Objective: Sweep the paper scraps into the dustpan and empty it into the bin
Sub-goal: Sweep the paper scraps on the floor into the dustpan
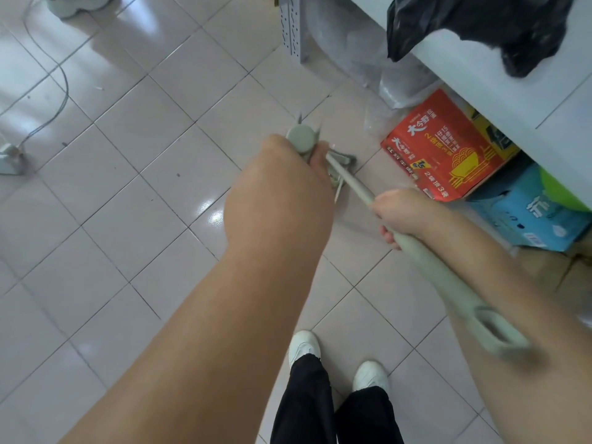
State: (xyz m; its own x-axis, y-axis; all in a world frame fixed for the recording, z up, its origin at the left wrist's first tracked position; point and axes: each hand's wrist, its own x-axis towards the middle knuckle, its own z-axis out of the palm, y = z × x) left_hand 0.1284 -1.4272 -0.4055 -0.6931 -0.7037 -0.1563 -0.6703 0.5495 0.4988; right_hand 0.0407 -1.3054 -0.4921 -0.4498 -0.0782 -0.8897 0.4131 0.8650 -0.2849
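Dustpan (341,169) stands on the tiled floor (128,219), mostly hidden behind the left hand (278,200), which grips its round handle top; contents not visible. Right hand (400,216) is closed around the broom handle (442,277). Red box (448,149) and blue box (528,216) stay beside.

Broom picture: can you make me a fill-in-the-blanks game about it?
1. The right hand grips the long handle of the ____.
2. The noodle box under the counter is mostly ____.
3. The bag lying on the white counter is ____.
4. The person's shoes are ____.

Missing words: broom; red; black; white
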